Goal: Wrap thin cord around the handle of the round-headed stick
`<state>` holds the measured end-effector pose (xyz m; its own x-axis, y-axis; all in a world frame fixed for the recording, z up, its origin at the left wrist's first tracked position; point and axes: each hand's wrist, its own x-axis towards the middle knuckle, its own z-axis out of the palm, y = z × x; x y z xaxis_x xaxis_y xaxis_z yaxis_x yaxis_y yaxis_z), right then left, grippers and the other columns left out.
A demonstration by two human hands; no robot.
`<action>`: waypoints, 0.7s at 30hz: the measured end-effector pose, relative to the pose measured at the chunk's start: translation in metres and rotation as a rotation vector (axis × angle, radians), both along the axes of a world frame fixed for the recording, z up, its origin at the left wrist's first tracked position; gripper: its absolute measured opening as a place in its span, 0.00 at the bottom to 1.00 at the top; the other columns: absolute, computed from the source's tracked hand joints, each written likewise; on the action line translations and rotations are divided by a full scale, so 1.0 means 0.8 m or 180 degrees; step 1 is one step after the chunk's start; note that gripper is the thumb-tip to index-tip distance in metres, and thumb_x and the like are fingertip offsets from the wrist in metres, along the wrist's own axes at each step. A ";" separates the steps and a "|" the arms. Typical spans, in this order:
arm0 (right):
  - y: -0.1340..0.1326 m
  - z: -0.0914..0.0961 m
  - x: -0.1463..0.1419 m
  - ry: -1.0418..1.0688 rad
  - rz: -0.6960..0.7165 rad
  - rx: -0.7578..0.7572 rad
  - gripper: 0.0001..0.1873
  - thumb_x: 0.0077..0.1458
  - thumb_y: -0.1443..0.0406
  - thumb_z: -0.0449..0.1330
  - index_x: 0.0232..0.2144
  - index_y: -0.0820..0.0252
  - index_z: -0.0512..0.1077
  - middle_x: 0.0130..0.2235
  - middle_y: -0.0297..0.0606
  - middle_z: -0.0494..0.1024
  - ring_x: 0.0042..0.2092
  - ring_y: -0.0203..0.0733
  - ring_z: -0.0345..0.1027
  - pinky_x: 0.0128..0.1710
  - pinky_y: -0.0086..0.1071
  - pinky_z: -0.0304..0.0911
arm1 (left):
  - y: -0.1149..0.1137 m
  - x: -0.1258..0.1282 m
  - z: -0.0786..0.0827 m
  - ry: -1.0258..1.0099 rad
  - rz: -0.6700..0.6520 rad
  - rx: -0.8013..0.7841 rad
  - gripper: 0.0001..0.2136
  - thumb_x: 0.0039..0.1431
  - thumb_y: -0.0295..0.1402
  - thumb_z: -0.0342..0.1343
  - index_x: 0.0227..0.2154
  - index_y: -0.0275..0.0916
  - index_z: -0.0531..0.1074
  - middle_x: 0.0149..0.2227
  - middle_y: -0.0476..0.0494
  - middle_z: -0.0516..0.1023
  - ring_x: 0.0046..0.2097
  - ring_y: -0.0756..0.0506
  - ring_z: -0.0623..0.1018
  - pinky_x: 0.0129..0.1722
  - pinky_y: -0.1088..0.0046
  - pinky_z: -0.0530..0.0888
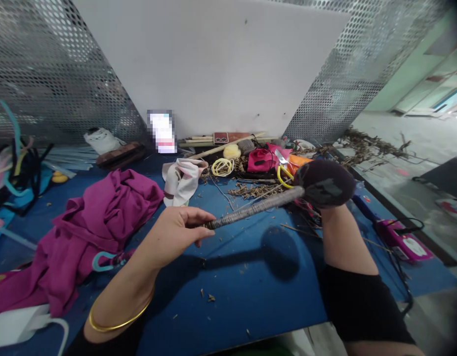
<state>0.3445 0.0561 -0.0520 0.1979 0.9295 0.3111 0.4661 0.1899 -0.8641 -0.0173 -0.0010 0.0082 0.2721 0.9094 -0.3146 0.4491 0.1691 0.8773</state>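
Note:
A mallet-like stick with a round, dark cloth-covered head [326,184] hangs tilted above the blue table [258,306]. Its handle [250,210] is wound with grey cord or tape. My left hand [182,227] pinches the near, narrow end of that handle between thumb and fingers. Behind the round head is my right hand, of which only the wrist [330,217] shows below it; its fingers are hidden. Yellow-handled scissors [283,173] lie just past the handle, beside dried plant bits [258,190].
Crumpled magenta cloth [109,212] covers the left side, with a white charger [20,324] at the front corner. A phone [162,131] leans on the white board [221,64]. White fabric [182,180], a yellow cord coil [222,167] and a pink corded device [404,240] lie around.

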 end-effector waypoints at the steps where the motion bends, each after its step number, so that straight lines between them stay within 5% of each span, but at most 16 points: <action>1: 0.001 -0.002 -0.004 -0.0111 -0.0161 0.0021 0.20 0.60 0.63 0.51 0.20 0.58 0.75 0.23 0.36 0.78 0.32 0.37 0.72 0.35 0.27 0.68 | -0.001 0.003 0.002 -0.0108 0.0091 -0.0052 0.11 0.41 0.31 0.63 0.31 0.35 0.78 0.19 0.51 0.76 0.20 0.53 0.71 0.23 0.77 0.70; 5: -0.006 0.000 -0.044 -0.0888 -0.0822 0.0116 0.09 0.51 0.65 0.60 0.28 0.65 0.79 0.32 0.46 0.80 0.43 0.47 0.72 0.48 0.37 0.64 | -0.005 0.010 0.004 -0.0296 0.0449 -0.0115 0.12 0.42 0.32 0.63 0.33 0.34 0.77 0.14 0.54 0.71 0.18 0.54 0.67 0.18 0.80 0.63; 8: -0.026 0.007 -0.101 -0.0974 -0.0046 0.0193 0.12 0.55 0.63 0.58 0.36 0.62 0.78 0.39 0.45 0.80 0.44 0.47 0.72 0.48 0.39 0.64 | -0.006 0.011 -0.003 -0.0516 0.0631 -0.0232 0.15 0.43 0.32 0.64 0.36 0.33 0.76 0.14 0.53 0.71 0.17 0.54 0.66 0.16 0.81 0.58; 14: -0.081 0.009 -0.200 0.0069 0.1964 -0.0455 0.12 0.56 0.60 0.60 0.41 0.58 0.74 0.40 0.38 0.79 0.43 0.42 0.72 0.45 0.35 0.65 | -0.004 0.013 -0.013 -0.0920 0.0766 -0.0435 0.14 0.43 0.29 0.64 0.36 0.32 0.75 0.15 0.53 0.71 0.17 0.55 0.66 0.15 0.82 0.57; 18: -0.102 0.012 -0.211 0.0050 0.1929 -0.0289 0.11 0.59 0.62 0.57 0.27 0.58 0.72 0.28 0.35 0.72 0.32 0.38 0.67 0.35 0.31 0.64 | -0.001 0.013 -0.016 -0.1008 0.0850 -0.0474 0.14 0.42 0.28 0.64 0.35 0.33 0.74 0.17 0.51 0.74 0.17 0.55 0.68 0.15 0.83 0.58; 21: -0.109 0.015 -0.208 0.0353 0.1691 0.0347 0.11 0.60 0.62 0.56 0.27 0.57 0.73 0.36 0.40 0.73 0.44 0.44 0.68 0.44 0.38 0.65 | -0.001 0.016 -0.020 -0.1077 0.0845 -0.0503 0.14 0.42 0.29 0.64 0.35 0.33 0.74 0.21 0.48 0.77 0.18 0.55 0.69 0.14 0.82 0.58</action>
<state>0.1779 -0.0314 -0.0403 -0.2525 0.8740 0.4152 0.1890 0.4653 -0.8647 -0.0044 -0.0014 -0.0075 0.1475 0.9095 -0.3886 0.0649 0.3831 0.9214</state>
